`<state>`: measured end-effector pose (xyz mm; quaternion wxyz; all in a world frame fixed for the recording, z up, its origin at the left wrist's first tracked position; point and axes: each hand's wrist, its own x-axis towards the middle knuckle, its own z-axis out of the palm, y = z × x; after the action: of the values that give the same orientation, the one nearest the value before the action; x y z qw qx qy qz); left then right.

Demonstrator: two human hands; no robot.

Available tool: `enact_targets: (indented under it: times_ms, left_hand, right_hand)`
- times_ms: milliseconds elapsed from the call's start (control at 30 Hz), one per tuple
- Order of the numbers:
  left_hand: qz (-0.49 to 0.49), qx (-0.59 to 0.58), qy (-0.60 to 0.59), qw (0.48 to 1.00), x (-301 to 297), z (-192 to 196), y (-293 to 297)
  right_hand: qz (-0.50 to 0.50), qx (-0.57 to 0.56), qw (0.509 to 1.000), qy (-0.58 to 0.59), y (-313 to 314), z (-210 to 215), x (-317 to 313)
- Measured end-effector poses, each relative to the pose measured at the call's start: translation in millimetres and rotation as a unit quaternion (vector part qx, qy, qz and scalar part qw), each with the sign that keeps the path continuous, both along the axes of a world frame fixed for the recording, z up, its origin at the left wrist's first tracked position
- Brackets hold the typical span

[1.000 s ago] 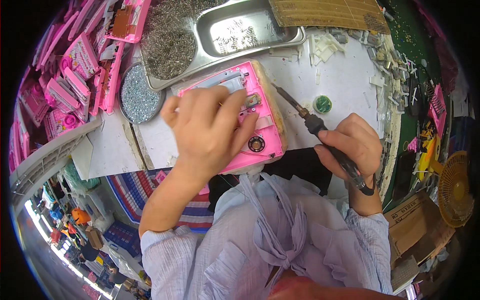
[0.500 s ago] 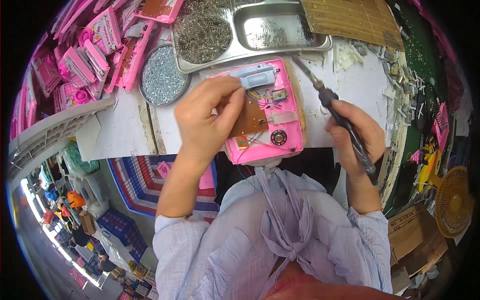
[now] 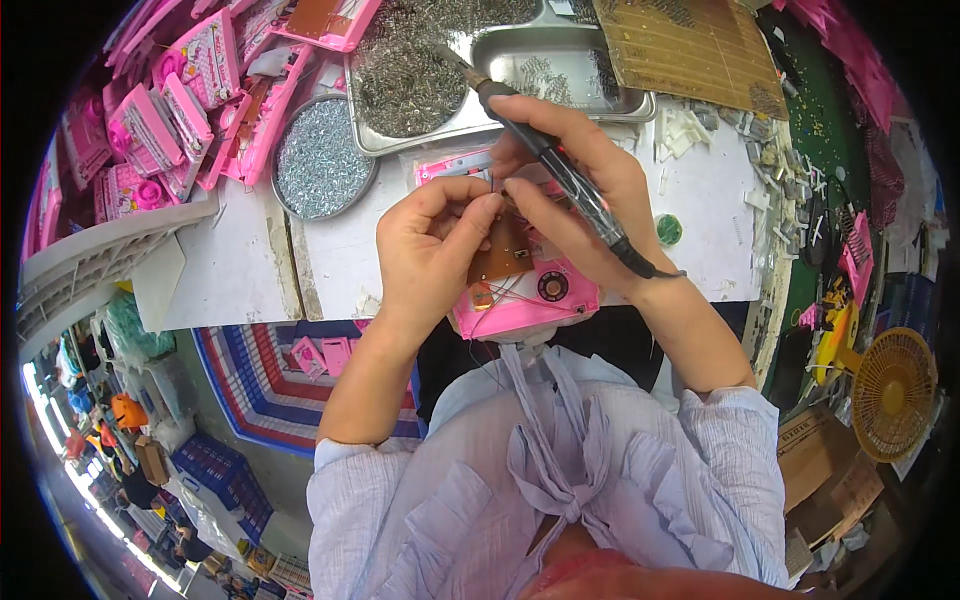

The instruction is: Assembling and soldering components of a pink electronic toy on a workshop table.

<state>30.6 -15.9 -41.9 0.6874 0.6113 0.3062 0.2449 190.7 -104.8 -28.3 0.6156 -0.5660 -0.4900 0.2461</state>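
Observation:
A pink plastic toy housing (image 3: 535,320) lies at the table's front edge. In it show a brown circuit board (image 3: 500,262), a round black speaker (image 3: 552,286) and thin wires. My left hand (image 3: 432,240) is over the housing's left side, thumb and forefinger pinched together on something too small to make out. My right hand (image 3: 600,185) is closed around a black-handled soldering iron (image 3: 575,185), its metal tip pointing up and left over the tray. The right thumb and a fingertip meet close to the left fingertips. Both hands hide much of the housing's upper part.
Behind the housing stands a metal tray (image 3: 500,125) with small metal parts, with cardboard (image 3: 690,50) on its right. A round dish of screws (image 3: 325,160) and piled pink housings (image 3: 150,140) are at left. White plastic bits (image 3: 685,125) lie at right.
My right hand has moved left with the soldering iron to meet the left hand over the housing. The iron's tip swung over the tray. A green round thing now shows on the table.

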Motion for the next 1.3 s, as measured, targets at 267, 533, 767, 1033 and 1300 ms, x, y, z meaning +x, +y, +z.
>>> enact_targets:
  times_ms: [267, 533, 767, 1033, 1300]
  left_hand:
    - [-0.040, -0.014, 0.014, 0.999, -1.8, -1.6, 7.4]
    - [-0.028, -0.019, 0.004, 0.999, -0.7, -2.0, 7.6]
    - [-0.021, 0.345, 0.089, 0.934, 10.5, 9.8, 9.8]
    - [-0.030, 0.357, 0.121, 0.926, 8.6, 0.5, 5.4]
    - [-0.018, 0.342, 0.102, 0.934, 6.8, -1.4, 7.5]
  right_hand:
    - [-0.007, -0.007, 1.000, 0.000, 2.3, -3.8, -1.2]
    - [-0.076, 0.003, 0.994, -0.079, -4.3, -4.1, -10.3]
    - [-0.085, 0.038, 0.961, -0.259, -52.7, -1.1, 28.9]
    - [-0.076, 0.076, 0.975, -0.194, -84.2, -5.7, 32.1]
    - [0.002, 0.085, 0.965, -0.246, -81.7, -1.4, 25.8]
